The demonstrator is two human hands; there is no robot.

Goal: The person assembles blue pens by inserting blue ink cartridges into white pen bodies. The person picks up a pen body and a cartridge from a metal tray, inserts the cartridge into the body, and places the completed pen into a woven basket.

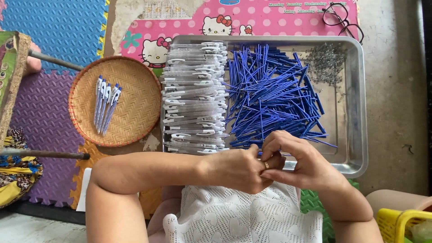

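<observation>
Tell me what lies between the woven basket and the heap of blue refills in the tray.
In the head view, a stack of clear pen barrels fills the tray's left side, between the woven basket and the blue refills.

You have one metal tray holding three heaps too dense to count: clear pen barrels, blue refills and small metal springs. One woven basket holds about five finished pens. One pair of glasses lies above the tray. Your two hands, left and right, meet below.
</observation>
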